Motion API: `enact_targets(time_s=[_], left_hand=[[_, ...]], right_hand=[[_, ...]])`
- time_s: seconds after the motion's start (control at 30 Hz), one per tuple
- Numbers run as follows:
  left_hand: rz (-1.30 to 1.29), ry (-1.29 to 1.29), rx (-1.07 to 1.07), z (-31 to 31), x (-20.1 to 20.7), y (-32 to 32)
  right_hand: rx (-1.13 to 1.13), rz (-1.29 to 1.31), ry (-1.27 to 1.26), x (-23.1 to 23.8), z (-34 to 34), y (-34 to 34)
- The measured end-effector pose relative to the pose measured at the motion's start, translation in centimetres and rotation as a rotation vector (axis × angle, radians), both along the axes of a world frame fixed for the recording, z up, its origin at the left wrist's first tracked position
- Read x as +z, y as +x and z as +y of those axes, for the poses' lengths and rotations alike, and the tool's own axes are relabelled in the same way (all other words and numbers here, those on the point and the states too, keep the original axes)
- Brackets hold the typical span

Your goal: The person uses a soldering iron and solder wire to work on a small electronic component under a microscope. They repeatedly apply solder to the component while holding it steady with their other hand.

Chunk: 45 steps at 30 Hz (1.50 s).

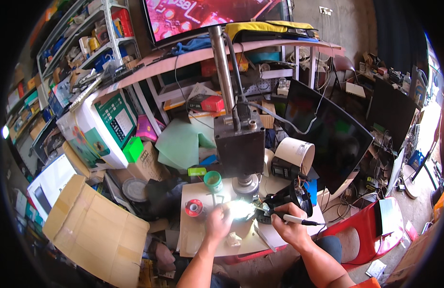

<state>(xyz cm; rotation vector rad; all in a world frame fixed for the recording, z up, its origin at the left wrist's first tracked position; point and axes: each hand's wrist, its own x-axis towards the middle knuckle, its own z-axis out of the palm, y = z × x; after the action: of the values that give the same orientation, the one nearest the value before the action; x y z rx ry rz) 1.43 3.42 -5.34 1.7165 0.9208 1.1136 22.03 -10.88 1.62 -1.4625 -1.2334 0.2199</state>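
Note:
My right hand (290, 225) is closed round a soldering iron (296, 220) with a white grip and a black cord end. Its tip points left, into a bright patch of light (241, 210) on the small white worktable (193, 244). At the left edge of that glare, my left hand (218, 223) has its fingers drawn together; what they pinch is washed out. Directly above the light hangs a black microscope camera (241, 149) on a metal post. A red solder spool (193, 208) lies left of my left hand, and a green jar (213, 180) stands behind it.
A crumpled white tissue (234, 239) lies between my forearms. Behind the glare sits a round black device (296, 198). A large screen (183, 19) shows a red magnified picture. An open cardboard box (94, 230) stands left, a red plastic chair (375, 235) right.

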Motion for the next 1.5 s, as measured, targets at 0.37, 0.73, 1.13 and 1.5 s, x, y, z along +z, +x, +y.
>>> enact_targets(time_s=[0.37, 0.73, 1.13, 1.5], left_hand=[[0.062, -0.004, 0.031, -1.2, 1.2, 0.3], [-0.009, 0.026, 0.046, -1.8, 2.5, 1.2], [0.051, 0.015, 0.012, -0.6, -0.2, 0.4], [0.042, 0.003, -0.072, -0.1, -0.4, -0.4]], right_hand=[[-0.006, 0.001, -0.024, -0.3, -0.2, 0.3], [-0.011, 0.0, -0.005, -0.3, -0.2, 0.4], [0.004, -0.003, -0.021, 0.2, -0.5, 0.5], [0.019, -0.015, 0.005, 0.7, -0.6, 0.4]])
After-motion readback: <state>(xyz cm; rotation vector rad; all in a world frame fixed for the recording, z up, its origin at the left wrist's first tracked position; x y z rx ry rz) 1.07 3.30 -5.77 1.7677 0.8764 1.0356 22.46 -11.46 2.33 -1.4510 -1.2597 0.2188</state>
